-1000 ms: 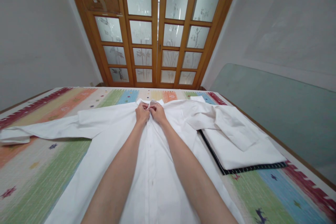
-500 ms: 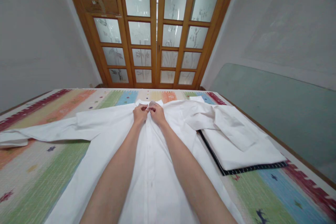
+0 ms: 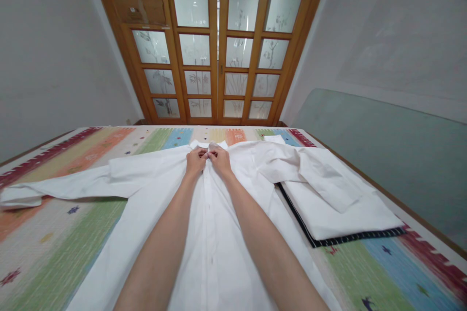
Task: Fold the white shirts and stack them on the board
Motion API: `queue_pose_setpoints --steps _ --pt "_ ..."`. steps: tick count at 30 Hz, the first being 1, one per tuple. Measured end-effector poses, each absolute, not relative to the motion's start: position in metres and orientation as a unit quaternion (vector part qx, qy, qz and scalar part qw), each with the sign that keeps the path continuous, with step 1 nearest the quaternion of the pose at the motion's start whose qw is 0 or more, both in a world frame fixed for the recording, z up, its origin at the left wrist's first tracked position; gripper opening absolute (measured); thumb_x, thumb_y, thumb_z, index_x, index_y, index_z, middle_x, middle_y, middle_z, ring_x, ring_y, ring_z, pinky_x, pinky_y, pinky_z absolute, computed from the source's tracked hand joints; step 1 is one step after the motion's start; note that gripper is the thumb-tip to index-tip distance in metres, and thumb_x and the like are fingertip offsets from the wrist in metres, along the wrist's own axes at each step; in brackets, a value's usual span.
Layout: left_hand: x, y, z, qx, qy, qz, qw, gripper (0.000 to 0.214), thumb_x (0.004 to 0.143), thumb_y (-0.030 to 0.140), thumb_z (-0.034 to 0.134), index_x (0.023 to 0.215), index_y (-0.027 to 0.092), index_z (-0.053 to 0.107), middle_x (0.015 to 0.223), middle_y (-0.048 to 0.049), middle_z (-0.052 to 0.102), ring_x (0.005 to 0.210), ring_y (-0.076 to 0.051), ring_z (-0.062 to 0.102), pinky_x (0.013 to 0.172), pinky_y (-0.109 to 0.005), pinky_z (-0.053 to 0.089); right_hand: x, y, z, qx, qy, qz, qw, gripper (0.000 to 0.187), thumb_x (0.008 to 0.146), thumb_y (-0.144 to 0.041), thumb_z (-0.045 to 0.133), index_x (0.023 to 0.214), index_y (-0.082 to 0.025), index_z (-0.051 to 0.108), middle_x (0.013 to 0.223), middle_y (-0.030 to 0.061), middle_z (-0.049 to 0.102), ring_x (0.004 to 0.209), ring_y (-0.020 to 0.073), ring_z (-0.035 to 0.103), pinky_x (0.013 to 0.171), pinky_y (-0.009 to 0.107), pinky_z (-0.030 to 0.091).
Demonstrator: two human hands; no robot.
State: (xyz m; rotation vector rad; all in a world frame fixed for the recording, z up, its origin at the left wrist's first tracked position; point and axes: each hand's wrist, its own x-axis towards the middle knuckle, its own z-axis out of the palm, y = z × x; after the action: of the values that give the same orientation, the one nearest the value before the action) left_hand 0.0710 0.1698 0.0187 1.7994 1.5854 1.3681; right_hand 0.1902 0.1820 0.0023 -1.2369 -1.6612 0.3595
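Left hand [image 3: 195, 159] and right hand [image 3: 220, 159], fingers curled and nearly meeting, pinching a white shirt [image 3: 209, 223] at its front, just below the collar [image 3: 194, 144]; the garment lies spread upon a striped cloth [image 3: 98, 223].

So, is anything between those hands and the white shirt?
Nothing visible: the left hand and right hand are both on the white shirt, near its collar. The folded cloth lies off to the right.
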Motion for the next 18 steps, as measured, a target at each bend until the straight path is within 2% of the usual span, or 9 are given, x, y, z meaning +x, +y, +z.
queue_pose_setpoints --steps 12,18 --pt "0.071 0.17 0.02 0.654 0.584 0.457 0.147 0.019 0.075 0.019 0.06 0.082 0.018 0.078 0.091 -0.0072 0.077 0.09 -0.023 0.068 0.088 -0.032 0.05 0.188 0.192 -0.01 -0.515 -0.711 0.104 0.468 0.01 0.081 -0.015 0.058 0.076 -0.015 0.067 0.084 0.0087 0.065 0.086 0.0217 0.058 0.086 0.035 0.046" --pt "0.073 0.17 0.022 0.655 0.594 0.443 0.149 0.023 0.079 0.021 0.057 0.088 0.017 0.077 0.094 -0.0075 0.077 0.089 -0.021 0.069 0.086 -0.031 0.05 0.188 0.193 -0.011 -0.497 -0.711 0.112 0.484 0.009 0.079 -0.016 0.06 0.075 -0.018 0.068 0.081 0.0053 0.066 0.082 0.0196 0.059 0.083 0.033 0.048"
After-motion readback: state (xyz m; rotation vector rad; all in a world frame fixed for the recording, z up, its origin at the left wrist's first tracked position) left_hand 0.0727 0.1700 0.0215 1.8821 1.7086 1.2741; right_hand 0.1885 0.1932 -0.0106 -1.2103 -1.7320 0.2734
